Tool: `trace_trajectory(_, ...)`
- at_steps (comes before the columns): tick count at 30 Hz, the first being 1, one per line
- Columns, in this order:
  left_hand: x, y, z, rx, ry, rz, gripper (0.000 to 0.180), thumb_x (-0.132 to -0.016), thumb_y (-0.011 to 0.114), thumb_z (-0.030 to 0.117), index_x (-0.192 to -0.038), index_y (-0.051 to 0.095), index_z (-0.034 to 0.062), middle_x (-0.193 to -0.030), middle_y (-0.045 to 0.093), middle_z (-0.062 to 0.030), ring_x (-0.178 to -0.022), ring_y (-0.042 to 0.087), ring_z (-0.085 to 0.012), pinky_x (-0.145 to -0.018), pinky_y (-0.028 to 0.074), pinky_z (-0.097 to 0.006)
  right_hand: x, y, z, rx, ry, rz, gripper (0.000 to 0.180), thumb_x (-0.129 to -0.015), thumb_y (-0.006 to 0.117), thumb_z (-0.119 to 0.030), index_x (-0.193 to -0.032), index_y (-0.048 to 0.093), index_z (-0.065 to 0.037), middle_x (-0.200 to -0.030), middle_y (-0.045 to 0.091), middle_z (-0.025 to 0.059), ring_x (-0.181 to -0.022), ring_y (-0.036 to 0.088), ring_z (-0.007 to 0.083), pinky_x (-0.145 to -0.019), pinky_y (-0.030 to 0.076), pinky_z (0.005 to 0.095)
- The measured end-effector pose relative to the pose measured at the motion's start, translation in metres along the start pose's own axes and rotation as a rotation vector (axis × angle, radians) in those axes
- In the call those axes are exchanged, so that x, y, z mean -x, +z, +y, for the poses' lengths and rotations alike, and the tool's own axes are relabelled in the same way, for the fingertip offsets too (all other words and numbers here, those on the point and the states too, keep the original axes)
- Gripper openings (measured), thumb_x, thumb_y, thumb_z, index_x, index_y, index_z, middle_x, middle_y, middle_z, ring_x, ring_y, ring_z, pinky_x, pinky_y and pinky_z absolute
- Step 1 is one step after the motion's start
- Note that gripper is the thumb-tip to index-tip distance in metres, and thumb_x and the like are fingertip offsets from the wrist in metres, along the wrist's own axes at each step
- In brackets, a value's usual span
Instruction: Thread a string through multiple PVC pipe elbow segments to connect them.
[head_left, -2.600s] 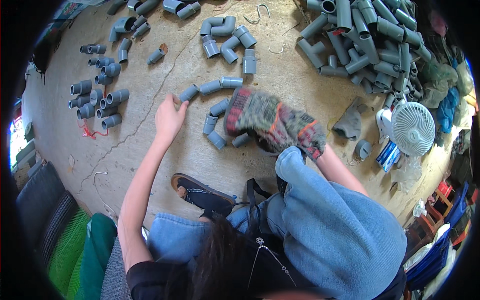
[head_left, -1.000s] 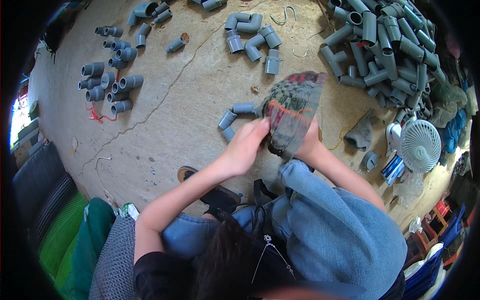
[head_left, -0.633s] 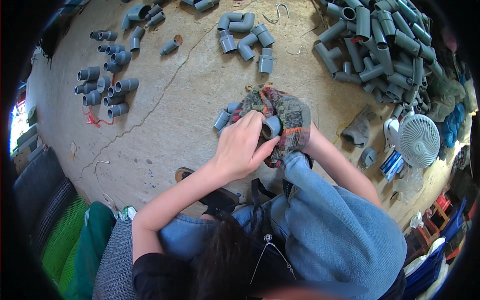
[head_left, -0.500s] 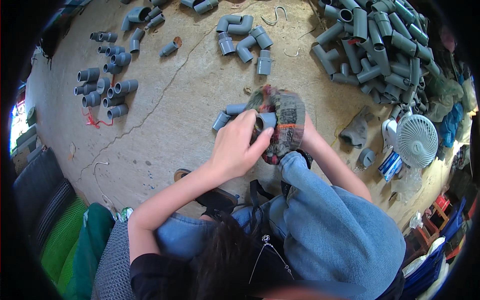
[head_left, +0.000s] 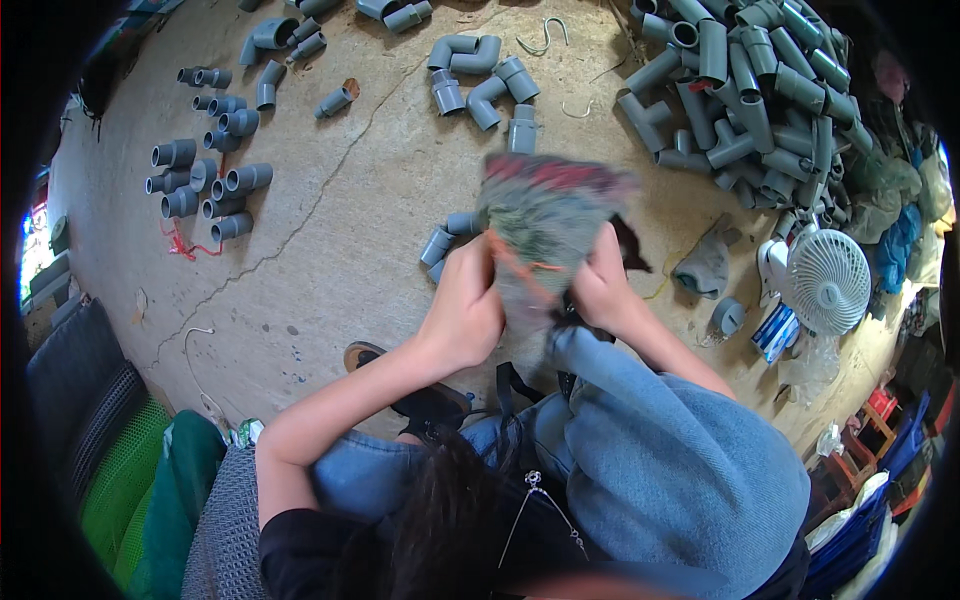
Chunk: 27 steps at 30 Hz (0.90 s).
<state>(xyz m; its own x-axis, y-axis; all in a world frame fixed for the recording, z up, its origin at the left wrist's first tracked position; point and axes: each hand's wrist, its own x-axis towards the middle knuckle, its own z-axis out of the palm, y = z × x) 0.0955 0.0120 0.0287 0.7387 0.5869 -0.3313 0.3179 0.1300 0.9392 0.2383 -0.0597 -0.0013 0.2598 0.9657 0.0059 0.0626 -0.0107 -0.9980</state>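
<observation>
A multicoloured rag (head_left: 550, 225), patterned in grey, green, red and orange, is stretched between my two hands and smeared by motion. My left hand (head_left: 464, 308) is closed on its left edge. At the opposite edge, my right hand (head_left: 602, 286) grips the cloth with the fingers mostly hidden behind it. The grey pipe fitting seen earlier in the left hand does not show; whether it is inside the rag I cannot tell. Just beyond my left hand, a few grey pipe fittings (head_left: 437, 245) lie on the concrete floor, partly covered by that hand.
A large heap of grey pipe fittings (head_left: 745, 125) lies at the far right. Several stand grouped at the left (head_left: 179, 203), and elbows (head_left: 487, 102) lie ahead. On the right are a white fan (head_left: 828, 282), a grey cloth (head_left: 703, 268) and a round grey cap (head_left: 729, 316).
The rag has opened out from a bundle into a spread sheet and covers more to the left. The grey fitting has gone out of sight. My right hand has come into view at the rag's edge.
</observation>
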Motion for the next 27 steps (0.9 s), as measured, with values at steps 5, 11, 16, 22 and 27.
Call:
trace_trajectory(5,0.000,-0.015,0.003,-0.600,0.407,-0.074,0.036,-0.068,0.060,0.028,-0.087,0.048,-0.0001,-0.082,0.052,-0.0150,-0.071,0.053,-0.0322,-0.059,0.044,-0.037,0.002,-0.014,0.004,-0.250,0.296,-0.162,0.031,-0.091,0.037,-0.018,-0.100,0.057,0.004,-0.084,0.062,0.0053,-0.074,0.056,0.0117,-0.069,0.045,0.0250)
trace_trajectory(11,0.008,-0.079,0.023,-0.551,0.354,0.030,0.030,-0.066,0.059,0.026,-0.076,0.048,-0.0002,-0.067,0.044,-0.0128,-0.060,0.048,-0.0290,-0.054,0.039,-0.034,0.008,-0.045,0.036,-0.322,0.399,0.244,0.033,-0.087,0.040,-0.021,-0.102,0.058,0.001,-0.098,0.061,0.0101,-0.091,0.057,0.0159,-0.081,0.044,0.0283)
trace_trajectory(16,0.046,-0.129,0.051,-0.648,0.149,0.128,0.028,-0.071,0.057,0.024,-0.077,0.046,-0.0019,-0.065,0.042,-0.0128,-0.057,0.043,-0.0250,-0.055,0.036,-0.031,-0.003,-0.085,0.015,-0.540,0.378,0.645,0.035,-0.090,0.036,-0.028,-0.102,0.054,-0.001,-0.090,0.060,0.0080,-0.078,0.058,0.0152,-0.075,0.047,0.0289)
trace_trajectory(22,0.103,-0.171,0.033,-0.610,-0.379,0.307,0.024,-0.084,0.053,0.021,-0.085,0.051,-0.0024,-0.061,0.038,-0.0007,-0.058,0.035,-0.0068,-0.050,0.028,-0.025,0.001,-0.136,-0.029,0.740,0.612,-0.006,0.024,-0.078,0.057,-0.017,-0.091,0.058,0.003,-0.084,0.062,0.0140,-0.071,0.057,0.0189,-0.068,0.043,0.0264)
trace_trajectory(27,0.131,-0.190,0.002,-0.350,-0.543,0.473,0.024,-0.087,0.052,0.028,-0.085,0.056,0.0044,-0.059,0.035,0.0074,-0.053,0.030,-0.0012,-0.046,0.021,-0.020,0.024,-0.105,-0.003,1.211,0.347,0.012,0.036,-0.072,0.062,-0.018,-0.106,0.055,-0.005,-0.109,0.051,0.0186,-0.101,0.049,0.0335,-0.083,0.041,0.0402)
